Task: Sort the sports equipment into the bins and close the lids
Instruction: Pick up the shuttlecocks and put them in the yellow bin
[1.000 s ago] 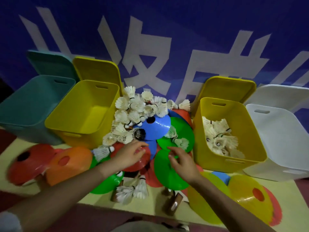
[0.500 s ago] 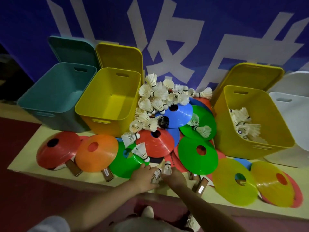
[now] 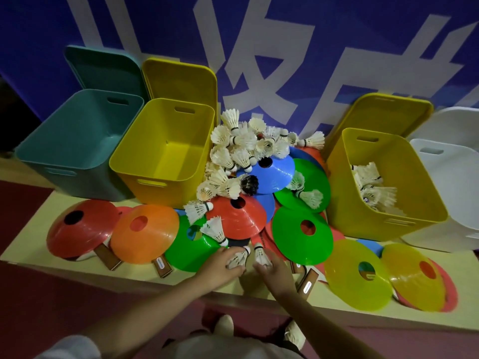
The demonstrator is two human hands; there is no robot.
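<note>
A pile of white shuttlecocks (image 3: 243,149) lies between two yellow bins, spilling over flat cone markers in red (image 3: 241,220), blue (image 3: 269,174), green (image 3: 302,235), orange (image 3: 143,233) and yellow (image 3: 356,274). At the table's front edge my left hand (image 3: 220,268) grips one shuttlecock (image 3: 239,257). My right hand (image 3: 274,270) grips another shuttlecock (image 3: 260,255) right beside it. The right yellow bin (image 3: 414,224) holds several shuttlecocks. The left yellow bin (image 3: 145,177) and the teal bin (image 3: 51,161) hold nothing visible.
A white bin (image 3: 456,203) stands at the far right. All four lids lean open against the blue banner behind. Wooden paddle handles (image 3: 307,283) stick out from under the cones along the front edge. My shoes show on the red floor below.
Both hands pulled back from the red and green cones in the pile to the table's front edge and closed round two shuttlecocks lying there. The view has tilted down.
</note>
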